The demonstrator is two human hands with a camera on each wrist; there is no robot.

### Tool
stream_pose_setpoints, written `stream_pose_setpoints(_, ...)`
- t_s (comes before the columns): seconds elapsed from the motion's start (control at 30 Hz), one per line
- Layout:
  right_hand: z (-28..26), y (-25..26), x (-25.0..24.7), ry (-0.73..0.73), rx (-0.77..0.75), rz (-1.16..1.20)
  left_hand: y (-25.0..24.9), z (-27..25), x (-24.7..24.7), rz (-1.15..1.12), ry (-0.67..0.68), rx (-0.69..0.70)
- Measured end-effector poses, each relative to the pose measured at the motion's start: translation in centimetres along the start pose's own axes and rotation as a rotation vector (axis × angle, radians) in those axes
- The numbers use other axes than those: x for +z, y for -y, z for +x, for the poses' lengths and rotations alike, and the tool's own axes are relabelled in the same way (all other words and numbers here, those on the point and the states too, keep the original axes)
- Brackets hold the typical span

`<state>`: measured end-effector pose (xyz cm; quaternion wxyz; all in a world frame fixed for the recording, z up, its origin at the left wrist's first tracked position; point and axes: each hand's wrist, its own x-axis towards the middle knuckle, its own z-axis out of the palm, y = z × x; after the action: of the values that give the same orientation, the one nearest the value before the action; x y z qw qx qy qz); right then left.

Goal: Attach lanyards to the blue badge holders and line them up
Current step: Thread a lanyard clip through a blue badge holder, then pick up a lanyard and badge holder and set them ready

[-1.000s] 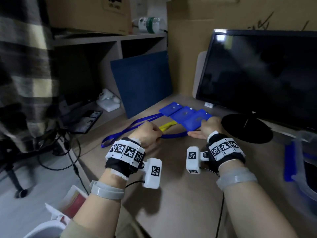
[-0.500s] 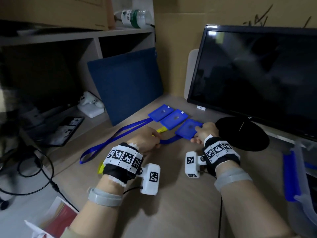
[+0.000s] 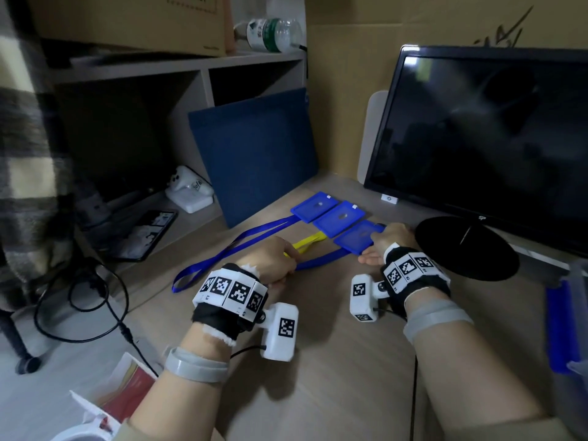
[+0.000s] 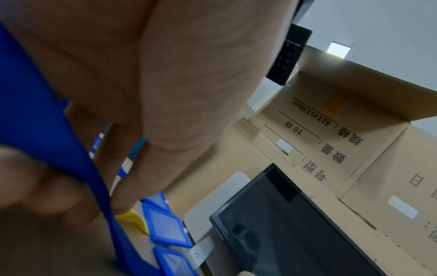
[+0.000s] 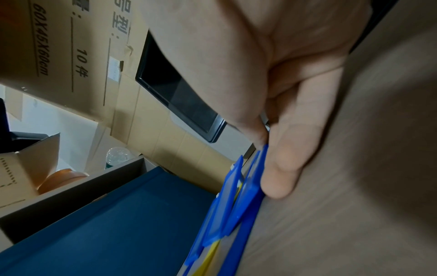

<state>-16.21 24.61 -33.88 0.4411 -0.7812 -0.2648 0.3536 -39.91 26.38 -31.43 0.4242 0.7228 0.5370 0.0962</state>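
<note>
Three blue badge holders lie in a diagonal row on the wooden desk point(image 3: 334, 361): far point(image 3: 313, 206), middle point(image 3: 339, 216), near point(image 3: 358, 238). A long blue lanyard point(image 3: 229, 246) runs left from the far one. A yellow lanyard point(image 3: 307, 241) leaves the middle one. My right hand point(image 3: 393, 238) pinches the near holder point(image 5: 248, 196) at its edge between thumb and fingers. That holder's blue lanyard point(image 3: 321, 261) stretches to my left hand point(image 3: 270, 259), which pinches the strap point(image 4: 47, 130) between thumb and fingers. The yellow lanyard point(image 4: 131, 218) lies just past those fingers.
A dark monitor point(image 3: 477, 138) stands at the right rear, its round black base point(image 3: 466, 246) right beside my right hand. A dark blue board point(image 3: 254, 154) leans behind the holders. A clear bin point(image 3: 569, 313) with blue items sits at the right edge. Cables point(image 3: 82, 297) lie on the floor left.
The head view has swung about. The near holder has slid slightly toward me, away from the middle one. Both hands keep their holds.
</note>
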Motion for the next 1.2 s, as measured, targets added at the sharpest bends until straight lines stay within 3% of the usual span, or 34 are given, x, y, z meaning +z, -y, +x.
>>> stream_pose_setpoints(0.2,-1.0,0.5,-0.7,-0.053,-0.026,0.012,-0.9,-1.0,-0.5,0.113,-0.037,0.055)
stream_pose_setpoints(0.4,-4.0,1.3,-1.9,-0.043,-0.103,-0.073,-3.6,-2.0,0.5,0.025,-0.057,0.135)
stream_pose_setpoints(0.53,-6.7,2.1,-4.9,0.034,-0.129,0.042,-6.9,-2.9,2.2,-0.074,-0.029,0.183)
stream_pose_setpoints(0.63,-9.5,2.4,-9.6,0.028,-0.166,0.069,-10.5,-4.2,4.5,-0.071,0.027,0.291)
stream_pose_setpoints(0.87,-14.8,-1.9,-23.1,-0.185,-0.211,0.01,-19.9,-8.0,13.4,-0.111,0.172,0.526)
stream_pose_setpoints(1.07,-19.3,-10.0,-34.9,-0.428,-0.081,-0.076,-26.7,-12.3,23.5,-0.13,0.398,0.654)
stream_pose_setpoints(1.2,-22.0,-15.8,-40.2,-0.576,0.07,-0.203,-29.4,-14.8,29.5,-0.117,0.549,0.68)
